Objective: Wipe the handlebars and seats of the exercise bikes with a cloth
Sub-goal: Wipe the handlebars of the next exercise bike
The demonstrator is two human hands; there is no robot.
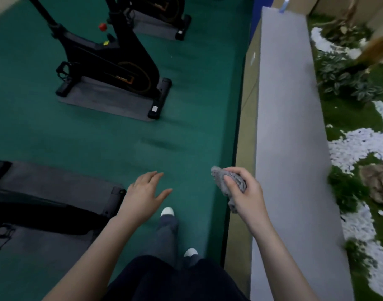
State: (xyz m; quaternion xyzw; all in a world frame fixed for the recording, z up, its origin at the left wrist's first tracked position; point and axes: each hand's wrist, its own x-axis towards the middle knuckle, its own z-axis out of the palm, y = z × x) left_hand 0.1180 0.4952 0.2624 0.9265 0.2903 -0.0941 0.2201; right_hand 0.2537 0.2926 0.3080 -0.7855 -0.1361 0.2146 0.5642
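Head cam has me looking down at the green floor [99, 144] beside a grey ledge [290, 127]. The cloth [237, 181] is bunched up in my right hand [247, 194], thumb and curled fingers pinching it into a wad, with a fuzzy end poking out the top and a bit hanging below the palm. My left hand [143, 196] is empty, fingers loosely spread and hovering in the air.

The cloth looks like soft grey microfibre, so I'd guess it's light, floppy and pretty grippy. It won't slip, but balled up like this it's got little wiping face. I'd spread it over the palm before touching anything.

There's a nearest bike [45, 211] at lower left, a second bike [112, 61] ahead and a third bike [164, 11] at the top. I only see frames and bases; no handlebars or seats are in shot. The bikes look heavy and rigid, so I reckon firm pressure is fine.
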